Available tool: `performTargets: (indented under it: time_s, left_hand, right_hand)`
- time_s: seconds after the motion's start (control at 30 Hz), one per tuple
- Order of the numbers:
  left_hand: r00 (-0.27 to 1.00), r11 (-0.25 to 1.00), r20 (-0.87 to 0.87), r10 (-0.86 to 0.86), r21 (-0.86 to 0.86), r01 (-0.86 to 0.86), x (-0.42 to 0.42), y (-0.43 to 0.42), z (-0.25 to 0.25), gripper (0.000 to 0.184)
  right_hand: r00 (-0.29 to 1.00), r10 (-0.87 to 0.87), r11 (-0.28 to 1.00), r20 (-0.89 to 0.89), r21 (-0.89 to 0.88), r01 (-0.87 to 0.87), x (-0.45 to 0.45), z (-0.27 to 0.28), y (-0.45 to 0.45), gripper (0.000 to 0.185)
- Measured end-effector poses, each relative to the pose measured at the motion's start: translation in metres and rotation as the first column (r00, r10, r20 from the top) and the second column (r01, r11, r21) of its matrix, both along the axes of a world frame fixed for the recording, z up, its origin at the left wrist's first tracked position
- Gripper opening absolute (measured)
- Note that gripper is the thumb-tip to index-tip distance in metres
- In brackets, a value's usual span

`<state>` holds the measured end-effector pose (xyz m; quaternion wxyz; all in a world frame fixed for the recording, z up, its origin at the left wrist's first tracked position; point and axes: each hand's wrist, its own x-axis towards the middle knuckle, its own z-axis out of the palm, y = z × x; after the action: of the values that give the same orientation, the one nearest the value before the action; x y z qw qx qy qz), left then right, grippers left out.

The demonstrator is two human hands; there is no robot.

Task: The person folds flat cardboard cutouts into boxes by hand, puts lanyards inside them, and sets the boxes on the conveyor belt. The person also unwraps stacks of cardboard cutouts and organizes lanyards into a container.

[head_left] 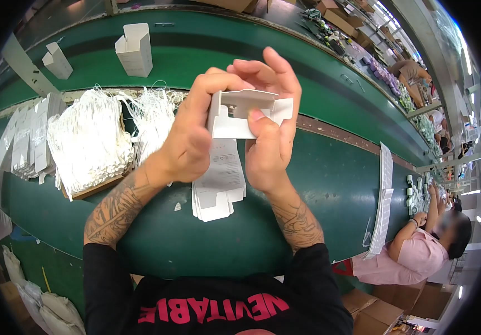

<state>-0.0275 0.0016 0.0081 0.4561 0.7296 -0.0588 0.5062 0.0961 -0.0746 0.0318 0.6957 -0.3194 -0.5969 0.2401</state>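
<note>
A small white carton [232, 132] is held up above the table, its open end toward me and a flap sticking out on the right. My left hand [191, 125] is closed around the carton's left side, fingers over the top edge. The thumb of my right hand [271, 142] presses at the opening, while its fingers reach up behind the carton. Something small shows inside, too unclear to name. Below my hands lies a stack of flat white cartons [218, 192] with printed text.
Bundles of white cords [92, 139] and more flat cartons [31, 139] lie at left. Two opened cartons, one tall [134, 53] and one smaller [57, 61], stand on the green conveyor belt [196, 50]. White sheets [383, 201] and a person in pink [419, 254] are at right.
</note>
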Motion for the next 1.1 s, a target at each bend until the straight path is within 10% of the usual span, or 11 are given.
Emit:
performTargets:
  time_s: [0.13,0.67,0.77,0.87,1.0,1.1]
  left_hand:
    - [0.993,0.944,-0.105,-0.049,-0.329,0.012,0.001,-0.027,0.013,0.06]
    - [0.998,0.913,0.048,0.042,-0.407,-0.019,-0.007,-0.022,0.017,0.049]
    - [0.991,0.969,0.122,0.05,-0.247,-0.019,-0.005,-0.022,0.014,0.044]
    - [0.965,0.891,0.016,0.263,0.38,-0.249,-0.012,-0.011,0.02,0.046]
    - [0.951,0.872,0.253,0.178,0.408,-0.272,0.005,0.01,0.014,0.078]
    - [0.986,0.925,0.117,0.123,0.345,-0.156,-0.005,0.017,0.012,0.079]
  right_hand:
    - [0.986,-0.144,0.99,0.081,0.021,0.142,0.008,0.002,0.001,0.069]
    - [0.944,0.307,0.943,0.124,-0.173,-0.284,0.009,0.022,-0.011,0.071]
    - [0.971,0.236,0.962,0.04,-0.152,-0.227,0.009,0.018,-0.011,0.062]
    - [0.975,0.208,0.972,-0.082,-0.09,-0.215,0.012,0.01,-0.009,0.053]
    - [0.957,0.256,0.966,-0.135,0.014,-0.257,0.011,0.007,-0.01,0.037]
    - [0.958,0.282,0.959,-0.057,0.05,-0.279,0.013,0.005,-0.005,0.026]
